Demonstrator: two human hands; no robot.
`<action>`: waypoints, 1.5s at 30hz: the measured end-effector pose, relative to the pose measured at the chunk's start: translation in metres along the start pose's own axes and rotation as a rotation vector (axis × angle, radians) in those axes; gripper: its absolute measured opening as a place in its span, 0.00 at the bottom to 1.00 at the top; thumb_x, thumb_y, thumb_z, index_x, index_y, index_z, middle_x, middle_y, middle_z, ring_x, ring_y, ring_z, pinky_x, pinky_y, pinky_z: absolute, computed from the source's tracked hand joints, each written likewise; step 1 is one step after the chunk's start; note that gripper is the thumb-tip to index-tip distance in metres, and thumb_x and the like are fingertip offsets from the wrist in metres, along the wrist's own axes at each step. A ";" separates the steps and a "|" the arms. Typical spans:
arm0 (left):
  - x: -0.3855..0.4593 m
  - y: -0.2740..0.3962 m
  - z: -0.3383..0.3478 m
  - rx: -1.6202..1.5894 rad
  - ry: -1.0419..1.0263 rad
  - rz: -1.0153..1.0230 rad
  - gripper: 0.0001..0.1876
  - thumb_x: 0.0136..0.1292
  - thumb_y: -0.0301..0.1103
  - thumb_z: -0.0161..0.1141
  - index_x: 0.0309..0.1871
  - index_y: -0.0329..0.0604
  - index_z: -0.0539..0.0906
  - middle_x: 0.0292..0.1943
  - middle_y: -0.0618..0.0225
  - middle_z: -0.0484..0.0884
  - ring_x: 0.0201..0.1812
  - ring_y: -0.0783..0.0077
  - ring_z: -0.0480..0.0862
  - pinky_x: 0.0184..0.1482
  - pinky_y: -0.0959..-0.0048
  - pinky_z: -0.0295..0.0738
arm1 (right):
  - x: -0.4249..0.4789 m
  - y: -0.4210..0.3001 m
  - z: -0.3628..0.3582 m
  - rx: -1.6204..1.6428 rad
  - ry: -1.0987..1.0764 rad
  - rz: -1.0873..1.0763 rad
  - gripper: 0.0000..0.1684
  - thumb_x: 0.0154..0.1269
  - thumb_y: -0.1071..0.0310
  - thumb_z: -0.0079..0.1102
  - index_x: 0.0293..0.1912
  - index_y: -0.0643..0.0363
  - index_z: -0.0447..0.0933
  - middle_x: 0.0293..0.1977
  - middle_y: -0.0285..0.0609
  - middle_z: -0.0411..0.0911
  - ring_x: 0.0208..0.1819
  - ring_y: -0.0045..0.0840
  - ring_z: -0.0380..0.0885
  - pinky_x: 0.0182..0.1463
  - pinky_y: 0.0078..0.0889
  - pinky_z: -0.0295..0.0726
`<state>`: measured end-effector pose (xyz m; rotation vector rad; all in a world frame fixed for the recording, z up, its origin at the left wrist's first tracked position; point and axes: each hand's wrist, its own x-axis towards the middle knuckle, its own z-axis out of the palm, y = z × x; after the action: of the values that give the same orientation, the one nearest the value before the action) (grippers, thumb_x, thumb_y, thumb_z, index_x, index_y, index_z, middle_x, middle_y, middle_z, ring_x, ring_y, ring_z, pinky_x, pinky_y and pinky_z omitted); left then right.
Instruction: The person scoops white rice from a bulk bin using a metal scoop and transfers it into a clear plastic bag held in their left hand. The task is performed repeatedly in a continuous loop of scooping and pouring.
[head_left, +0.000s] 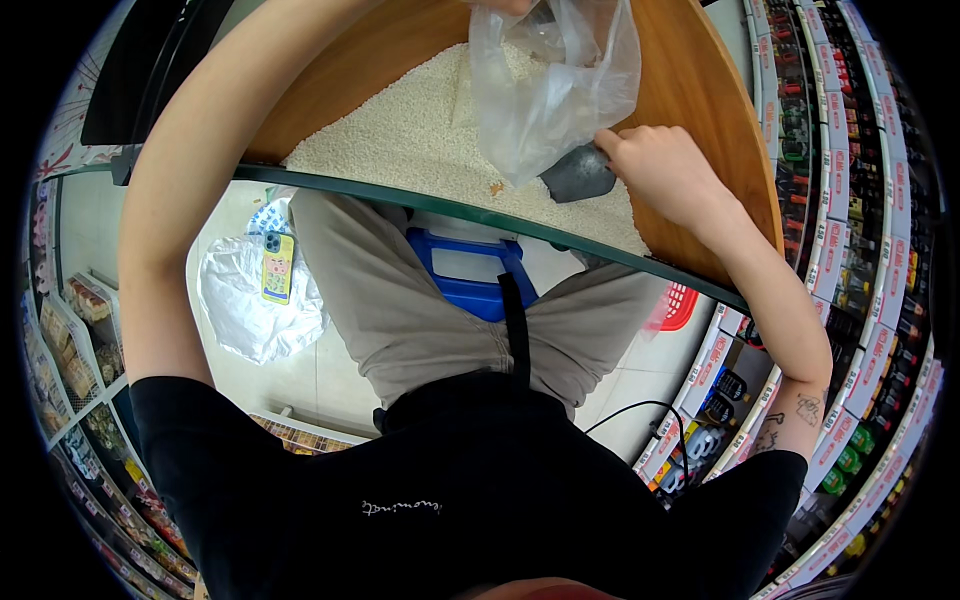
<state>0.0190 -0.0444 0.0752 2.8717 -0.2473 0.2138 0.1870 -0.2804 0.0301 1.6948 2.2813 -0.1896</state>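
White rice grains lie heaped in a wooden bin with a dark green front edge. At the top of the view my left hand is closed on the upper part of a translucent plastic bag, mostly cut off by the frame. The bag hangs over the rice. My right hand grips a dark grey scoop at the bag's lower right, its blade close against the bag and over the rice. The scoop's handle is hidden by my fingers.
A blue plastic stool stands between my legs, below the bin's front edge. On the left, a phone in a yellow case lies on a silvery plastic bag. A red basket and shelves of bottles are at the right.
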 end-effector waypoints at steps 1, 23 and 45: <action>0.001 -0.004 0.002 -0.001 -0.004 0.001 0.34 0.58 0.24 0.58 0.68 0.23 0.62 0.53 0.43 0.72 0.57 0.45 0.76 0.61 0.62 0.71 | 0.001 -0.002 0.003 0.037 -0.029 -0.006 0.14 0.53 0.80 0.61 0.42 0.67 0.75 0.27 0.54 0.82 0.33 0.45 0.85 0.34 0.43 0.83; 0.007 -0.005 0.003 -0.030 -0.084 -0.054 0.32 0.58 0.23 0.59 0.66 0.24 0.63 0.51 0.45 0.72 0.54 0.46 0.76 0.57 0.62 0.72 | 0.014 -0.013 0.032 1.171 -0.043 0.056 0.14 0.75 0.70 0.48 0.57 0.62 0.71 0.34 0.41 0.81 0.39 0.28 0.78 0.47 0.33 0.76; 0.002 -0.008 0.004 -0.099 -0.035 -0.050 0.28 0.63 0.24 0.57 0.66 0.28 0.65 0.55 0.46 0.74 0.58 0.48 0.76 0.60 0.60 0.71 | -0.005 0.009 -0.058 1.185 0.476 -0.122 0.18 0.78 0.66 0.47 0.55 0.67 0.80 0.29 0.35 0.76 0.33 0.14 0.73 0.40 0.19 0.72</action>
<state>0.0228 -0.0376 0.0700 2.7817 -0.1862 0.1383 0.1881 -0.2662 0.0877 2.2293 2.8391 -1.5736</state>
